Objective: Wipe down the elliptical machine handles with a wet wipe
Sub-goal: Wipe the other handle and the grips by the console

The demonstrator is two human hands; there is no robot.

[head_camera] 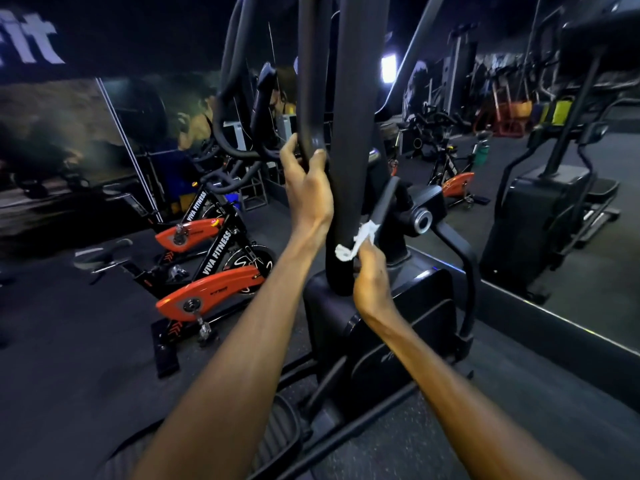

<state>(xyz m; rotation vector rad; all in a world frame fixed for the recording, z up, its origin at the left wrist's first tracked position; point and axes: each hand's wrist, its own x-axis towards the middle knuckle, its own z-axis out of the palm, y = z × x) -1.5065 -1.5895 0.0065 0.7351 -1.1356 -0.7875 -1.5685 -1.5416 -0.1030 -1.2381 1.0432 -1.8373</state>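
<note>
- White wet wipe, crumpled, sits pinched in our right hand and pressed against the lower end of the thick black upright bar, just above where the bar enters the elliptical's base housing.
- Right-hand fingers are curled round the wipe; part of it trails up and touches the short angled black arm beside the bar.
- Left hand grips the thinner black handle to the left, thumb on one side, fingers wrapped behind. Our read: it steadies the moving handle so the linkage does not swing while the other hand scrubs.
- Wipe position low on the bar suggests we are at the bottom of a stroke; upper handle sections run out of view, so we cannot tell how much is done.
- Risk: wipe is bunched small, so contact area is thin; re-folding would cover more per pass.
- Around us: 2 orange-and-black spin bikes marked VIVA FITNESS to the left, wall mirror to the right, dark rubber floor, ribbed pedal below.
</note>
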